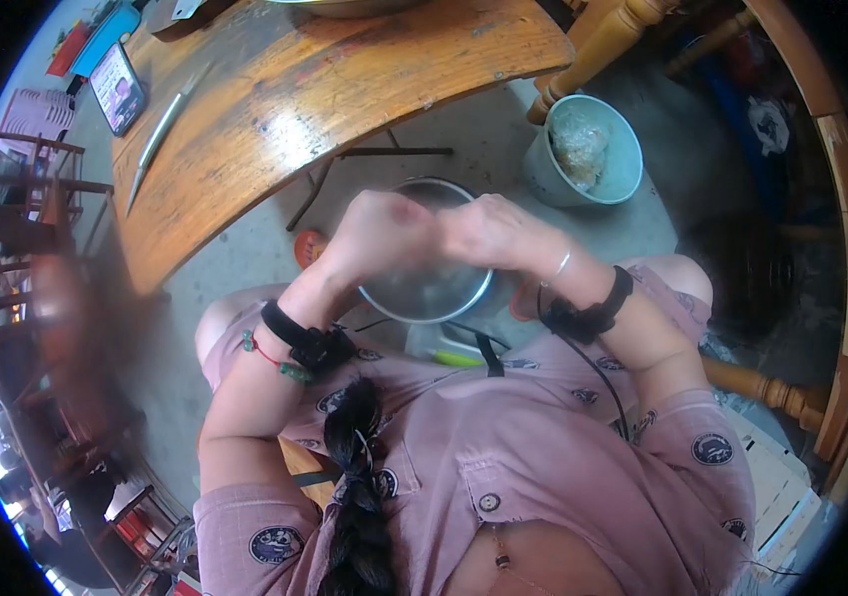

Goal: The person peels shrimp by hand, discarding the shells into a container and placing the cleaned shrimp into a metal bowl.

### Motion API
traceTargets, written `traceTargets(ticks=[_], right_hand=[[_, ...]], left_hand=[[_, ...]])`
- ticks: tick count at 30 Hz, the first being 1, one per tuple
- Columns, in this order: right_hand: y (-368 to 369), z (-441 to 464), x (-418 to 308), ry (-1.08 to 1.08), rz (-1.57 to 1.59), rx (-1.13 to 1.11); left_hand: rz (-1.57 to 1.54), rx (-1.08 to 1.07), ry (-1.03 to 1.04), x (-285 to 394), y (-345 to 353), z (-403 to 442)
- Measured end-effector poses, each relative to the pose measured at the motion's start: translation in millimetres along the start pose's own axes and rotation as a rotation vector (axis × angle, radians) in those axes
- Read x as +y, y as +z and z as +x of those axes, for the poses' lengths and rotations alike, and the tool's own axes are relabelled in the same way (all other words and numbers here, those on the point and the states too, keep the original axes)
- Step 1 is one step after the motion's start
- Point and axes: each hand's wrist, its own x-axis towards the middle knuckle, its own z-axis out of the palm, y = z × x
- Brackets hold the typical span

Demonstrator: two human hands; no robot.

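Observation:
My left hand (384, 233) and my right hand (498, 233) meet above a round metal basin (426, 310) between my knees. The fingers of both hands are curled inward and pressed close together. Whatever they hold, if anything, is hidden between them and blurred. The basin's inside shows pale and indistinct below the hands. Black straps with small devices sit on both forearms.
A wooden table (344, 89) curves ahead, bearing a phone (118, 87) and a slim knife-like tool (157, 134). A light-blue bucket (625, 164) with a plastic bag (579, 144) stands right. Wooden chairs (36, 199) line the left. A person (71, 531) is at lower left.

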Motion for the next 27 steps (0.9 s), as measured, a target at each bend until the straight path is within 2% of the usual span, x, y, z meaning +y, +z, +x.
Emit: traceTargets(ticks=[4, 7, 9, 10, 12, 13, 16, 17, 18, 19, 21, 22, 24, 25, 27], right_hand=[[-7, 0, 5, -0.046, 0.083, -0.032], [-9, -1, 3, -0.054, 0.045, -0.031], [-6, -1, 3, 0.001, 0.243, 0.012], [-6, 0, 2, 0.001, 0.246, 0.010], [-10, 1, 3, 0.158, 0.392, 0.101], [-8, 3, 15, 0.161, 0.490, 0.157], [-32, -1, 37, 0.558, 0.754, 0.260], [-42, -2, 46, 0.688, 0.786, 0.303], [-50, -5, 60, 0.748, 0.705, 0.365], [-59, -9, 80, 0.808, 0.622, 0.427], [-75, -23, 141, 0.824, 0.027, 0.431], [-79, -30, 158, 0.829, 0.026, 0.429], [-82, -44, 181, 1.105, 0.153, 0.492], [-75, -53, 192, 1.110, 0.144, 0.500], [-67, -68, 208, 1.007, -0.509, 0.347]], left_hand=[[-0.057, -0.046, -0.032, 7, -2, -3], [0.014, -0.045, -0.017, 13, 0, -4], [-0.038, -0.015, -0.074, 19, -2, -7], [-0.040, -0.014, -0.077, 20, -3, -8], [-0.210, -0.033, -0.083, 22, -5, -10], [-0.211, -0.033, -0.084, 25, -5, -12], [-0.237, -0.057, -0.119, 29, -5, -14], [-0.384, -0.044, -0.105, 24, -6, -11], [-0.532, -0.029, -0.093, 20, -6, -9], [-0.534, -0.031, -0.093, 19, -7, -9], [-0.460, -0.007, -0.115, 18, -8, -7], [-0.462, -0.011, -0.117, 16, -8, -7], [-0.439, -0.014, -0.083, 12, -8, -5], [-0.441, -0.024, -0.076, 12, -8, -4], [-0.377, 0.035, -0.114, 13, -5, -4]])
